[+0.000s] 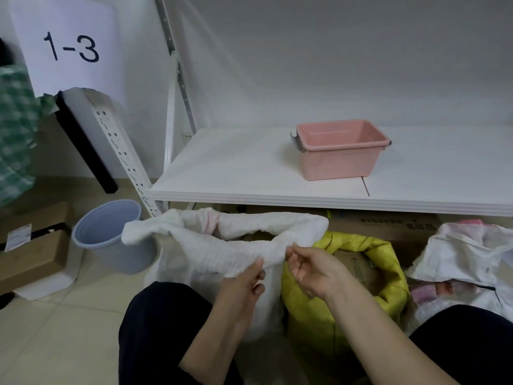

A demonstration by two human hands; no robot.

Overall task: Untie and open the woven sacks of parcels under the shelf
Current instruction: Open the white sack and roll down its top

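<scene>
Leftward of the grip, a cardboard box [30, 257] and a grey bucket [108, 234] were stood. The rolled rim of the white sack [211, 245], opened below the shelf [236, 173], was pinched by the left hand [244, 284]. The right hand [313, 270], fingers curled, was laid against the rim just beside, a firm hold not discernible. Rightward, a yellow sack [388, 273] was pressed close, a crumpled sack [466, 254] beyond.
</scene>
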